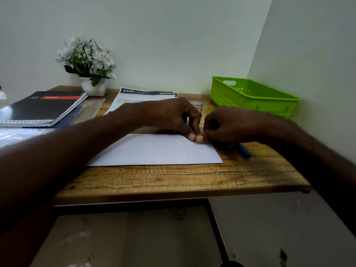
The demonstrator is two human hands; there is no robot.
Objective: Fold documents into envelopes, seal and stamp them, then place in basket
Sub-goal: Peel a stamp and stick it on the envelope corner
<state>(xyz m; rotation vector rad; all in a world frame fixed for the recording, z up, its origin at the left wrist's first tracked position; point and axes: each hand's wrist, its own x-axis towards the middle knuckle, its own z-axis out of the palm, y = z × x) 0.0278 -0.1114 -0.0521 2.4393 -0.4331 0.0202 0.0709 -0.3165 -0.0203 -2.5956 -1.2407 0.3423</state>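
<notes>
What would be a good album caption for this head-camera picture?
Both hands pinch the far right corner of a white envelope on the wooden desk, green basket waiting.

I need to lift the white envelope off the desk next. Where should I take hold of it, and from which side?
Take the envelope by its near right corner, coming in from the front of the desk. It lies flat, so pinch an edge, not the face. That corner is bare and close to the desk's front edge, while the left hand and right hand crowd the far right corner.
</notes>
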